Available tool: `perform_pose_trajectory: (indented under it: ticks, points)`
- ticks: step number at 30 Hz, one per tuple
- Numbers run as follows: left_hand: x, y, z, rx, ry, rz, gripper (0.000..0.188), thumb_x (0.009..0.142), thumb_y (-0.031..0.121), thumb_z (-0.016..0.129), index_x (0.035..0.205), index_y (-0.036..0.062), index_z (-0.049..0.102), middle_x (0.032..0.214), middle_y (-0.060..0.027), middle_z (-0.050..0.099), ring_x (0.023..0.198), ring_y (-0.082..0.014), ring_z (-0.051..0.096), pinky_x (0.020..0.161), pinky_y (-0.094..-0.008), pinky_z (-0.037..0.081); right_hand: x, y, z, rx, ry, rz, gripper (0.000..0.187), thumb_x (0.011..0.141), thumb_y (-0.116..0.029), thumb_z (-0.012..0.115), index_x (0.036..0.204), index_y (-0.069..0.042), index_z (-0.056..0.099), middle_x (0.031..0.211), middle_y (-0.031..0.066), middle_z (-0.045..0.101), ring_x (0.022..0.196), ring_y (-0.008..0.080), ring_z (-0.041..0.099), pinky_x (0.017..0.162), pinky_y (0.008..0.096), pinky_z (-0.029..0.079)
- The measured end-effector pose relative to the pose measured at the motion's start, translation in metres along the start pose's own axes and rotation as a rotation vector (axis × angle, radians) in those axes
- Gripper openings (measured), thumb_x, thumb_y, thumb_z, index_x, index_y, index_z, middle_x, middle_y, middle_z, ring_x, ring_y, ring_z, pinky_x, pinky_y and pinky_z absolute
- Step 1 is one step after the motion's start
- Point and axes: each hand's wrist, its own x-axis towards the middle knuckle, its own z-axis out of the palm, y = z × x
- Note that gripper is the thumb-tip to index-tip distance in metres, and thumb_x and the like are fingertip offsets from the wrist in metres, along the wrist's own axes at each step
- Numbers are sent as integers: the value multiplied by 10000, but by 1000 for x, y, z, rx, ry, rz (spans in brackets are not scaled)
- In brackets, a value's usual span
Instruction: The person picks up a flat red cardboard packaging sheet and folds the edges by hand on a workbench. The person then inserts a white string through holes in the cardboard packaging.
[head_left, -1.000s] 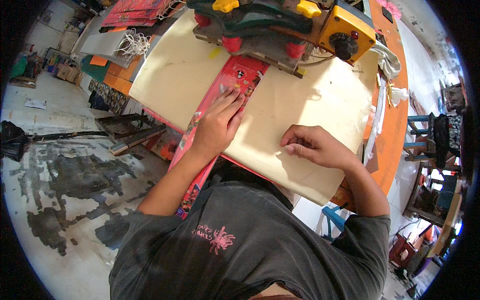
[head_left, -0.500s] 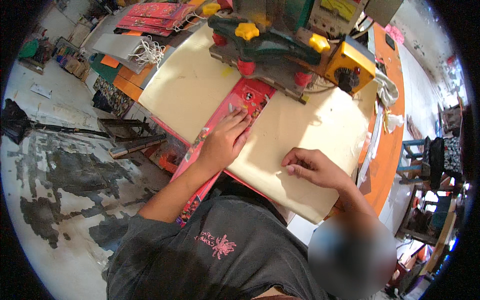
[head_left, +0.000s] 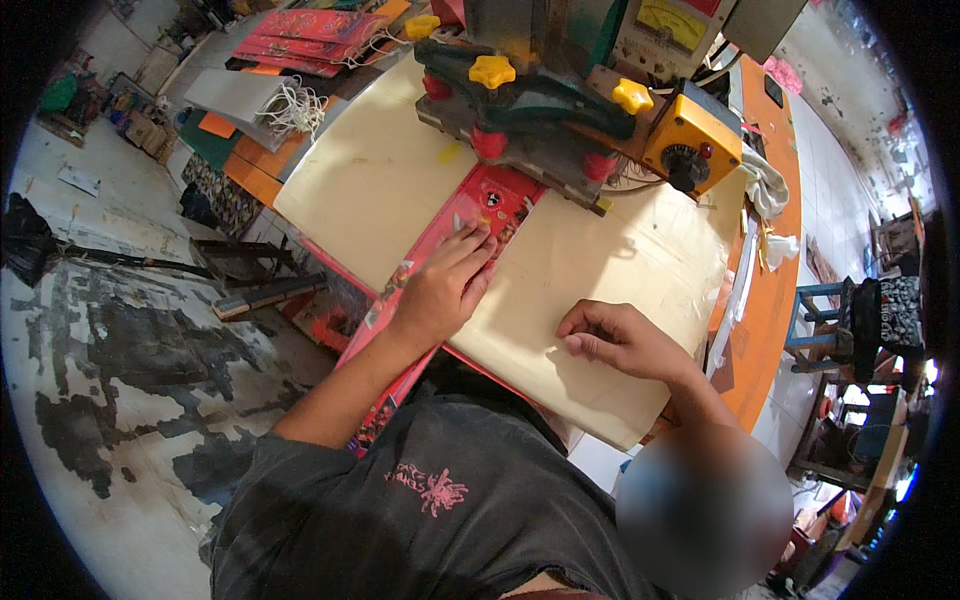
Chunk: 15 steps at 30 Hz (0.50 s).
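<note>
A long red printed sheet (head_left: 500,205) lies on a cream work surface (head_left: 380,180), its far end under the green press head of a machine (head_left: 545,100). My left hand (head_left: 445,285) lies flat on the sheet, fingers spread and pointing at the machine. To the right, my right hand (head_left: 620,340) rests on the cream surface with its fingers curled and nothing seen in it. The sheet's near end hangs over the table edge beside my left forearm.
The machine has yellow and red knobs and an orange control box (head_left: 695,145). A stack of red sheets (head_left: 305,40) and a bundle of white string (head_left: 290,105) sit at the far left. An orange bench (head_left: 770,290) runs along the right. Stained concrete floor (head_left: 120,350) lies to the left.
The view has shifted, so the table and machine sit lower in the picture. Both hands keep their places on the sheet and the cream surface.
</note>
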Motion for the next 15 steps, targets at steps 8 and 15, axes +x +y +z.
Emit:
perform_pose_trajectory:
  ticks: [8,15]
  points:
    - [2,2,-1,12,25,12,368,1005,139,713,1323,-46,720,1422,-227,687,1405,-383,604,1186,-467,480,1,3,1,17,6,3,265,1089,-244,691,1224,-16,694,937,52,715,879,116,646,822,311,532]
    - [2,1,-1,16,20,9,377,1001,141,714,1330,-43,717,1421,-229,686,1397,-388,608,1186,-470,478,0,-3,0,5,4,23,255,1088,-231,692,1222,-13,692,957,50,723,904,119,653,841,316,533]
